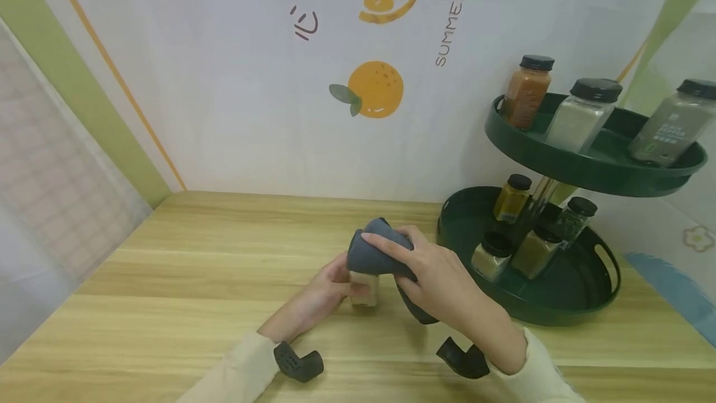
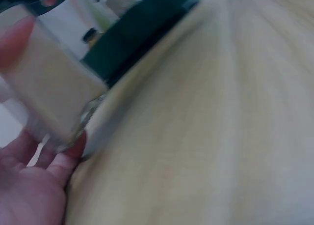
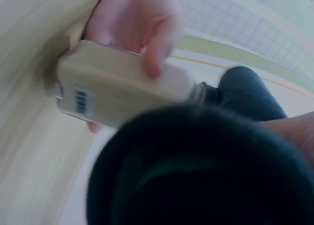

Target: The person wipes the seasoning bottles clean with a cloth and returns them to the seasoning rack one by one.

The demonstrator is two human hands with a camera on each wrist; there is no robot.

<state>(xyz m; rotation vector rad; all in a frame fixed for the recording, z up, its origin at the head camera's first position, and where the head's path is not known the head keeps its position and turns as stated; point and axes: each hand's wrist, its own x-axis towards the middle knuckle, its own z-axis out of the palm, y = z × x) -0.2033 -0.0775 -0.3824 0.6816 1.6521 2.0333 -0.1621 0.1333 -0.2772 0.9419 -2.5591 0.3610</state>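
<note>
My left hand (image 1: 320,296) grips a clear spice jar (image 1: 365,294) filled with pale powder, which stands on the wooden table with its base at the surface. A barcode label shows on the jar (image 3: 113,85) in the right wrist view. With my right hand (image 1: 444,275) I hold a dark blue-grey cloth (image 1: 376,252) over the jar's top, hiding the lid in the head view. Part of the cloth hangs down below my right palm. In the left wrist view, my left fingers lie around the jar (image 2: 51,80), thumb on its near face.
To the right stands a two-tier dark green round rack (image 1: 559,316). Several small spice jars sit on its lower tray, and an orange-brown jar (image 1: 527,92), a pale jar (image 1: 580,118) and a grey-green jar (image 1: 671,126) stand on top. A white fruit-print curtain (image 1: 252,111) hangs behind.
</note>
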